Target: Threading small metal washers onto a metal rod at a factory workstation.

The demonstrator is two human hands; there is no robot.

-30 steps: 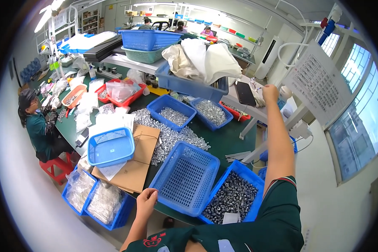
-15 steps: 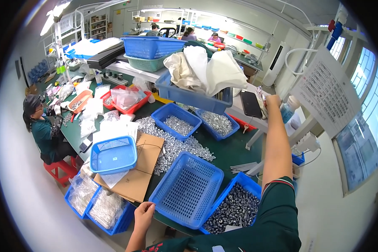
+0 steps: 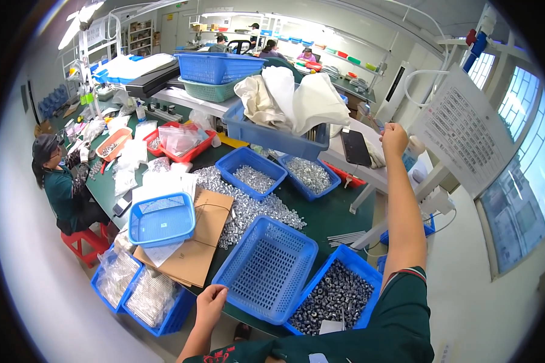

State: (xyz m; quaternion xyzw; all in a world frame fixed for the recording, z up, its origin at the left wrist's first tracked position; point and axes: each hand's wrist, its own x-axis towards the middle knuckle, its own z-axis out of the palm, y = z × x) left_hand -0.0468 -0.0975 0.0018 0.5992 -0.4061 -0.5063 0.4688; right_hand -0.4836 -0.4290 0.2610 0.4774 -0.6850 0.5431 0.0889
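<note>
My right hand (image 3: 395, 141) is raised at the end of an outstretched arm, over the right end of the white shelf (image 3: 369, 136). Its fingers are closed; a small dark tip shows beside them, too small to name. Below and left of it lies a black phone (image 3: 356, 148), near a clear bottle with a pale lid (image 3: 413, 151). My left hand (image 3: 211, 304) is low, fingers curled together beside the near left corner of a blue perforated basket (image 3: 266, 269). Whether it holds anything is hidden. The basket has nothing in it.
Right of the basket stands a blue bin (image 3: 333, 290) of dark metal parts. Loose silver parts (image 3: 257, 221) lie heaped beyond, beside cardboard (image 3: 203, 242) and a small blue basket (image 3: 161, 219). A cloth-filled bin (image 3: 272, 130) overhangs the table. A co-worker (image 3: 57, 181) sits at left.
My right hand has lifted off the shelf beside the phone and is now higher, in the air. My left hand stays near the basket corner, and the view has shifted slightly.
</note>
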